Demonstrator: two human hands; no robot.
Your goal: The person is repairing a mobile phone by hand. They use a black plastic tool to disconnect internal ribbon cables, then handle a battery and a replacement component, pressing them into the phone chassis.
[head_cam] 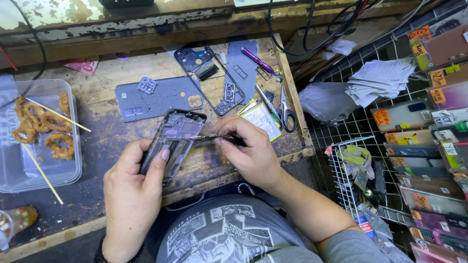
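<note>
Gripping a phone frame (174,141) tight in the left hand (132,180), the right hand (248,148) pinches tweezers (207,138) onto it, near the tabletop (97,146) front edge.

Phone repair stall or small workshop. Worn, stained wooden desk (97,146) under the hands. Just beyond the hands lie opened phone parts: a grey back cover (151,100), a dark phone frame (207,78), a small loose module (146,85). Scissors (286,109), tweezers (267,100) and a purple pen (257,60) sit beyond the right hand. Wire rack (370,146) to the right of the hands carries rows of phone cases with price stickers (429,195) and a stack of paper slips (380,78). Black cables (312,29) hang at the far side. Clear food box with fried snacks (44,131) left of the hands.
</note>
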